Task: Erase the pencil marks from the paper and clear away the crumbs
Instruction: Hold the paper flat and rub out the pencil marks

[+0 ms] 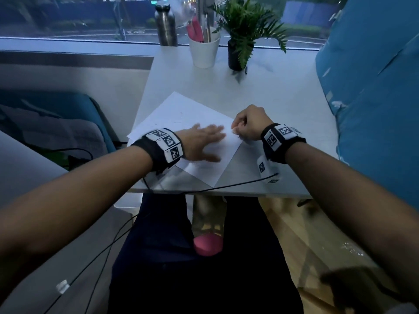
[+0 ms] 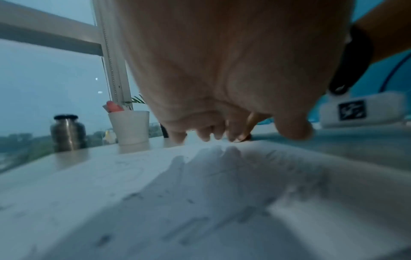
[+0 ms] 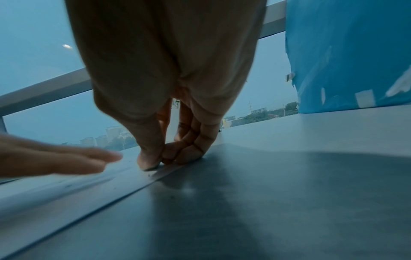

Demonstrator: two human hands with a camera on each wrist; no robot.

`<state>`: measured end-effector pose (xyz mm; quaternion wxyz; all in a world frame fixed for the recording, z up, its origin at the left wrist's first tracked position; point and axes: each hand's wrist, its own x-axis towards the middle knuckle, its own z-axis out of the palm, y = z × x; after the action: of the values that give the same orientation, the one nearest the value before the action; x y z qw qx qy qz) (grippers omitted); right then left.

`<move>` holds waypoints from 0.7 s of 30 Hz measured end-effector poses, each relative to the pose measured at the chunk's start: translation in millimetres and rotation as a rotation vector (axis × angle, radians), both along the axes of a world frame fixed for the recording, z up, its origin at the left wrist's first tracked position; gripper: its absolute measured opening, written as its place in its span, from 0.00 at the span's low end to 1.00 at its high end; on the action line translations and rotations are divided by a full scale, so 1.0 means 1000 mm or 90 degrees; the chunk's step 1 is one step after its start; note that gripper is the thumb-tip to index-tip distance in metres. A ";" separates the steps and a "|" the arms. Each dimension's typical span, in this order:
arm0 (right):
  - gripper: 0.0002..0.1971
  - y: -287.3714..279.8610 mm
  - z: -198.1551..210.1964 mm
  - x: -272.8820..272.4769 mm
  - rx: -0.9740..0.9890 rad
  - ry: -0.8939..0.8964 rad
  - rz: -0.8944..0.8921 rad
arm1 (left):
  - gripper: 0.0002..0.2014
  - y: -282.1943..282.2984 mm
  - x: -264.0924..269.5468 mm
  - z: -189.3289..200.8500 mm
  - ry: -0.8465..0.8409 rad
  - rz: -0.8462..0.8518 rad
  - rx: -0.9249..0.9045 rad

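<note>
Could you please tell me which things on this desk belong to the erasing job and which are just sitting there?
In the job:
paper, lying on the table
left hand, flat over the paper
right hand, pinching the paper's right edge
crumbs by that edge

Lying about:
steel bottle
white cup of pens
potted plant

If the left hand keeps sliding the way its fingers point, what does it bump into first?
Most likely the right hand, which pinches the paper at its right edge. The left hand lies flat, fingers pointing at it, a small gap between.
</note>
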<state>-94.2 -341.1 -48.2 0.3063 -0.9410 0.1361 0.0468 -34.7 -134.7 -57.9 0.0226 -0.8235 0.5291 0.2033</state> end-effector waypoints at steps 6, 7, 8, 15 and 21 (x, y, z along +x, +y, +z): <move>0.03 0.019 0.001 -0.005 -0.104 -0.012 -0.006 | 0.61 0.006 -0.004 -0.017 0.067 0.072 -0.061; 0.04 0.024 -0.002 -0.009 -0.120 -0.019 0.002 | 0.62 0.004 -0.003 -0.017 0.065 0.081 -0.050; 0.04 0.030 -0.003 -0.014 -0.131 -0.023 0.013 | 0.62 0.002 -0.004 -0.015 0.062 0.087 -0.038; 0.07 0.057 0.000 -0.052 -0.148 -0.026 0.199 | 0.62 -0.006 -0.006 -0.010 0.035 0.080 -0.009; 0.06 0.050 0.003 -0.053 -0.118 -0.056 0.145 | 0.65 -0.004 -0.007 -0.011 0.027 0.078 0.028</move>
<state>-146.7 -291.3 -44.8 0.2166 -0.9757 0.0185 0.0268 -42.1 -138.3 -69.0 0.0172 -0.8493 0.4732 0.2333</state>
